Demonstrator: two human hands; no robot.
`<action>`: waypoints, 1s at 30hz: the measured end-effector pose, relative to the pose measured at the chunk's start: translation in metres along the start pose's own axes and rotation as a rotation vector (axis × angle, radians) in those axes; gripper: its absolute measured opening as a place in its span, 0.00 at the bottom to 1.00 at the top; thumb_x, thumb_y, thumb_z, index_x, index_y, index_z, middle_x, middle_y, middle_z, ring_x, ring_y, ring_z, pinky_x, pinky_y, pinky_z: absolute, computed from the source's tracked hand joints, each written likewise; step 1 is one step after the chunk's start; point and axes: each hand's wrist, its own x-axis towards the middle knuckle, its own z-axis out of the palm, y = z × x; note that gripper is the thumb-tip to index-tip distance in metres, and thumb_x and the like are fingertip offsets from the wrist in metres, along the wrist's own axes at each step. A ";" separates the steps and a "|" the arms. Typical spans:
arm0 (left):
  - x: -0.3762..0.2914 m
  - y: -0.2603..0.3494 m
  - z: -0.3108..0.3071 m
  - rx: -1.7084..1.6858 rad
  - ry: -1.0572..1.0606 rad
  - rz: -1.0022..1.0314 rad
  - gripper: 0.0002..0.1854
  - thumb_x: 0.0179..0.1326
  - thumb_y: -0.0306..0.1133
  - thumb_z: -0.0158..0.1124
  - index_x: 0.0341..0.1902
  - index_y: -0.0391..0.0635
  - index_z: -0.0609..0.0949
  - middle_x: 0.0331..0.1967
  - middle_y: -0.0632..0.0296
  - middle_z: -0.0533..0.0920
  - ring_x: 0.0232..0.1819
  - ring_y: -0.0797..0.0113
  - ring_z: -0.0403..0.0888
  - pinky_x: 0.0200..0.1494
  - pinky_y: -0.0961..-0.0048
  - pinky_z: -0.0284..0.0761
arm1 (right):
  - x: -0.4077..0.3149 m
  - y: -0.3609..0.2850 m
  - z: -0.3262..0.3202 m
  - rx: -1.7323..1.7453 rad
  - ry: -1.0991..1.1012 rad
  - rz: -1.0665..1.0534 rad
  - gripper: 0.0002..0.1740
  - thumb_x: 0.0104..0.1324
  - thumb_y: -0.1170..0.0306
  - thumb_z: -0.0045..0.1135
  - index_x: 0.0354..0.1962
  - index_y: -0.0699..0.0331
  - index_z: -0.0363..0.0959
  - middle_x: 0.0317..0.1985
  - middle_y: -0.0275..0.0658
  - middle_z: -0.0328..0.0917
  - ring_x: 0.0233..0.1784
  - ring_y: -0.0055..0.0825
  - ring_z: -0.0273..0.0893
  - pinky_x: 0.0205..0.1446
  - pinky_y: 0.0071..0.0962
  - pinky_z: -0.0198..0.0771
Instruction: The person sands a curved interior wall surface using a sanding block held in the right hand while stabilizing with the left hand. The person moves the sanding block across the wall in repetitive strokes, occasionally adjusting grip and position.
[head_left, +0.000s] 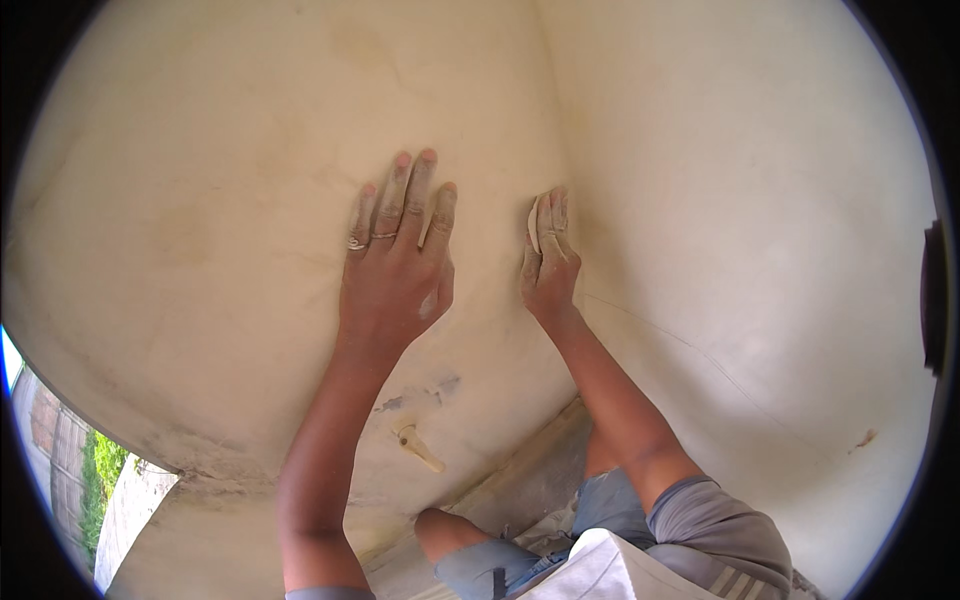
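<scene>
My left hand (399, 259) rests flat against the cream plastered wall (225, 165), fingers apart and nothing held in it. Pale dust coats its fingers, and two of them wear rings. To the right, close to the inner corner, my right hand (551, 259) grips a thin, pale folded sheet (533, 223) and presses it to the wall. Whether the sheet is sandpaper I cannot tell, since the dusty fingers cover most of it.
A beige pipe stub or tap (420, 448) juts from the wall below my hands. The adjoining wall (750, 210) carries a long thin crack (697, 349). My bent knee (454, 534) is near the wall's base. Green plants (105, 461) show outside, lower left.
</scene>
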 end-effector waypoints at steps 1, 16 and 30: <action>0.001 0.000 0.000 0.014 -0.008 0.002 0.30 0.73 0.32 0.60 0.78 0.47 0.83 0.90 0.52 0.70 0.93 0.51 0.61 0.92 0.42 0.54 | 0.007 -0.007 0.005 -0.011 0.020 0.031 0.31 0.82 0.81 0.52 0.79 0.77 0.70 0.82 0.72 0.65 0.90 0.63 0.60 0.90 0.48 0.65; 0.002 -0.028 -0.021 -0.175 -0.029 0.150 0.22 0.68 0.28 0.64 0.64 0.38 0.89 0.82 0.46 0.79 0.88 0.43 0.70 0.88 0.36 0.59 | 0.058 -0.025 0.030 0.083 0.025 0.002 0.37 0.78 0.80 0.51 0.83 0.76 0.64 0.88 0.67 0.59 0.94 0.69 0.50 0.94 0.60 0.51; 0.006 -0.023 -0.018 -0.272 0.053 0.144 0.14 0.66 0.27 0.66 0.53 0.36 0.90 0.76 0.46 0.84 0.82 0.43 0.76 0.85 0.38 0.67 | 0.078 0.016 0.010 0.111 0.003 -0.196 0.32 0.82 0.75 0.52 0.81 0.72 0.71 0.85 0.62 0.66 0.92 0.62 0.58 0.94 0.55 0.54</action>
